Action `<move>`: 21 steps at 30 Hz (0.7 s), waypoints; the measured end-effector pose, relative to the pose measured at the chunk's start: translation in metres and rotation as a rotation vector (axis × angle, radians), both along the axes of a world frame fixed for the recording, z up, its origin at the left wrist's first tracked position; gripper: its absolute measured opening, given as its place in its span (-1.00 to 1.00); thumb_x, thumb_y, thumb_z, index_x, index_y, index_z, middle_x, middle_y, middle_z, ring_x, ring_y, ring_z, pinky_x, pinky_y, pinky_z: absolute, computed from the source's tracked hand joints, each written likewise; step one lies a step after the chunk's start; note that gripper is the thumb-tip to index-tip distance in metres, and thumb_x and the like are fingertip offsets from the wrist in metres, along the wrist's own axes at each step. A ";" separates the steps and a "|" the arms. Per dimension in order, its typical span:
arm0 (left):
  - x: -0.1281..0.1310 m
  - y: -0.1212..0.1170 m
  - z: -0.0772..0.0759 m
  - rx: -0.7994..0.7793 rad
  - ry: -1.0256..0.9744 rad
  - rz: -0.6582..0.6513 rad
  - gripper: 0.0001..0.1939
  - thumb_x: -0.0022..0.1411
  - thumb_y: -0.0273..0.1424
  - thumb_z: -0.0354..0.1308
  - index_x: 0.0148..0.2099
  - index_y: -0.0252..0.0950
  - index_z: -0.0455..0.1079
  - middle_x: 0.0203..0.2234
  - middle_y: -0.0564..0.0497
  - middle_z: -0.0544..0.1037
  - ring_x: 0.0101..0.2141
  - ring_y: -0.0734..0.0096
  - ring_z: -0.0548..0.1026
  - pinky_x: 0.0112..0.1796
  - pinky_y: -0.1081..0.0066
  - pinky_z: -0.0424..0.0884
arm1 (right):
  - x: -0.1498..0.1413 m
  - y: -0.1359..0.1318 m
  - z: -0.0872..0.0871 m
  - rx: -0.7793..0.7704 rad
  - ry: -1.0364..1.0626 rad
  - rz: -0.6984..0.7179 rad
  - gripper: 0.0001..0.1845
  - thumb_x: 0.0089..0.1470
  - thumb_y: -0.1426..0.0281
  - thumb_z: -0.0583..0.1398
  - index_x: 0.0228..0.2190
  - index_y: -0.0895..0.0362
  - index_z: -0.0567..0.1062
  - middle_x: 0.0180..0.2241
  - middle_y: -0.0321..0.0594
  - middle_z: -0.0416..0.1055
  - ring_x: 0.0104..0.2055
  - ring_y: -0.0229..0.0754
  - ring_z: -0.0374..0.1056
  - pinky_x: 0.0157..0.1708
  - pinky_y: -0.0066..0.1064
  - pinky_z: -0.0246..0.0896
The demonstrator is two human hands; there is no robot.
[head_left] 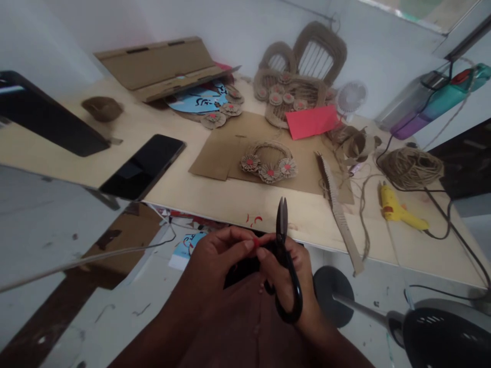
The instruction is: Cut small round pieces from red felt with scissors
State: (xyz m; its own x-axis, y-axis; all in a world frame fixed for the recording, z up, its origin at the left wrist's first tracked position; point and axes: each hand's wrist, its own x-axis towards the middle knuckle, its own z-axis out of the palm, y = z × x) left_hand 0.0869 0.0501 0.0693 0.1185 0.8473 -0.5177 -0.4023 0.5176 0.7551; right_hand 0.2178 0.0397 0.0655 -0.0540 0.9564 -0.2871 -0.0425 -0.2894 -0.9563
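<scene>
My right hand grips black scissors by the handles, blades closed and pointing up toward the table edge. My left hand pinches a tiny red scrap right beside the scissors, just below the table's front edge. A few red snippets lie on the wooden table near the edge. Farther in, a jute wreath with paper flowers rests on a brown cardboard sheet.
A phone and a dark tablet lie at left. A yellow glue gun, a twine ball, red paper, jute ornaments and a corrugated strip are at right. A fan stands on the floor.
</scene>
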 end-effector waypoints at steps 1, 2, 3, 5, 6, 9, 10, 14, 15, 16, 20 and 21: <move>0.000 0.000 0.000 0.014 0.017 -0.013 -0.93 -0.01 -0.44 0.31 -0.48 -0.27 0.48 -0.52 0.06 0.59 -0.42 0.41 0.51 -0.32 0.45 0.40 | -0.001 0.001 0.001 -0.004 0.003 -0.002 -0.82 -0.01 0.27 0.24 -0.44 0.13 0.44 -0.74 -0.48 0.20 -0.73 -0.38 0.09 -0.74 -0.55 0.03; 0.000 0.001 0.000 0.025 0.029 -0.024 -0.93 -0.01 -0.45 0.31 -0.49 -0.27 0.48 -0.54 0.07 0.58 -0.45 0.44 0.50 -0.34 0.46 0.38 | -0.001 0.001 0.001 -0.008 0.009 -0.004 -0.82 -0.01 0.27 0.24 -0.45 0.13 0.43 -0.74 -0.48 0.19 -0.73 -0.38 0.08 -0.74 -0.55 0.04; 0.000 0.001 -0.001 0.030 0.028 -0.042 -0.93 -0.01 -0.44 0.31 -0.49 -0.26 0.47 -0.55 0.08 0.57 -0.46 0.44 0.49 -0.35 0.46 0.38 | -0.001 0.001 0.002 -0.010 0.020 -0.003 -0.81 -0.01 0.26 0.24 -0.45 0.13 0.42 -0.74 -0.49 0.19 -0.74 -0.39 0.07 -0.73 -0.55 0.05; 0.000 0.001 -0.002 0.027 0.005 -0.082 -0.92 0.02 -0.40 0.29 -0.48 -0.26 0.47 -0.53 0.07 0.57 -0.46 0.40 0.49 -0.35 0.41 0.39 | 0.000 0.002 0.002 -0.017 0.039 0.004 -0.80 0.01 0.25 0.22 -0.45 0.13 0.41 -0.75 -0.50 0.18 -0.74 -0.39 0.07 -0.73 -0.55 0.05; 0.000 0.000 -0.003 0.021 -0.007 -0.090 -0.91 0.05 -0.38 0.27 -0.47 -0.25 0.47 -0.52 0.06 0.57 -0.45 0.38 0.50 -0.34 0.39 0.40 | 0.000 0.003 0.002 -0.028 0.047 0.009 -0.79 0.02 0.24 0.21 -0.45 0.14 0.41 -0.76 -0.49 0.18 -0.75 -0.39 0.07 -0.73 -0.55 0.04; 0.000 -0.002 -0.005 -0.002 -0.010 -0.037 -0.90 0.11 -0.34 0.22 -0.41 -0.25 0.48 -0.48 0.04 0.58 -0.40 0.35 0.51 -0.27 0.36 0.41 | 0.001 0.006 0.002 -0.078 0.069 0.010 -0.77 0.03 0.22 0.18 -0.47 0.15 0.40 -0.80 -0.49 0.18 -0.78 -0.38 0.06 -0.75 -0.55 0.01; 0.000 -0.002 -0.005 -0.008 -0.004 -0.009 -0.91 0.11 -0.35 0.22 -0.40 -0.24 0.49 -0.48 0.04 0.58 -0.39 0.36 0.51 -0.25 0.37 0.41 | 0.001 0.006 0.002 -0.094 0.079 0.002 -0.76 0.02 0.22 0.18 -0.48 0.15 0.39 -0.81 -0.49 0.18 -0.79 -0.38 0.05 -0.77 -0.55 -0.01; -0.002 -0.002 -0.006 -0.030 0.024 0.019 -0.97 0.07 -0.39 0.25 -0.37 -0.22 0.51 -0.47 0.07 0.60 -0.38 0.37 0.51 -0.28 0.43 0.39 | 0.001 0.008 0.001 -0.129 0.130 -0.016 -0.76 -0.02 0.22 0.20 -0.50 0.15 0.38 -0.82 -0.49 0.19 -0.80 -0.39 0.05 -0.79 -0.57 -0.06; -0.003 -0.001 -0.006 -0.027 0.037 0.010 -0.96 0.05 -0.39 0.27 -0.37 -0.21 0.52 -0.47 0.07 0.60 -0.38 0.36 0.51 -0.29 0.43 0.39 | 0.001 0.008 0.001 -0.132 0.134 -0.009 -0.76 -0.02 0.23 0.20 -0.51 0.15 0.38 -0.82 -0.49 0.19 -0.79 -0.39 0.06 -0.78 -0.57 -0.06; -0.004 0.000 -0.007 -0.019 0.050 0.001 -0.96 0.04 -0.39 0.28 -0.38 -0.21 0.52 -0.48 0.07 0.61 -0.38 0.35 0.52 -0.29 0.43 0.39 | 0.001 0.007 0.000 -0.132 0.135 0.003 -0.76 -0.01 0.23 0.20 -0.51 0.14 0.38 -0.82 -0.49 0.19 -0.79 -0.39 0.06 -0.78 -0.57 -0.06; -0.006 0.005 -0.006 0.047 0.088 -0.085 -0.95 0.01 -0.38 0.30 -0.43 -0.23 0.51 -0.54 0.07 0.58 -0.47 0.41 0.49 -0.38 0.46 0.37 | 0.004 0.005 -0.002 -0.128 0.138 0.039 -0.79 0.02 0.25 0.21 -0.49 0.14 0.39 -0.80 -0.51 0.18 -0.79 -0.40 0.07 -0.78 -0.58 -0.05; -0.006 0.007 -0.005 0.060 0.092 -0.117 -0.93 0.01 -0.37 0.31 -0.45 -0.24 0.50 -0.57 0.08 0.56 -0.49 0.42 0.47 -0.40 0.46 0.36 | 0.004 0.005 -0.002 -0.126 0.128 0.047 -0.80 0.02 0.26 0.21 -0.47 0.14 0.40 -0.80 -0.52 0.18 -0.78 -0.40 0.07 -0.78 -0.58 -0.06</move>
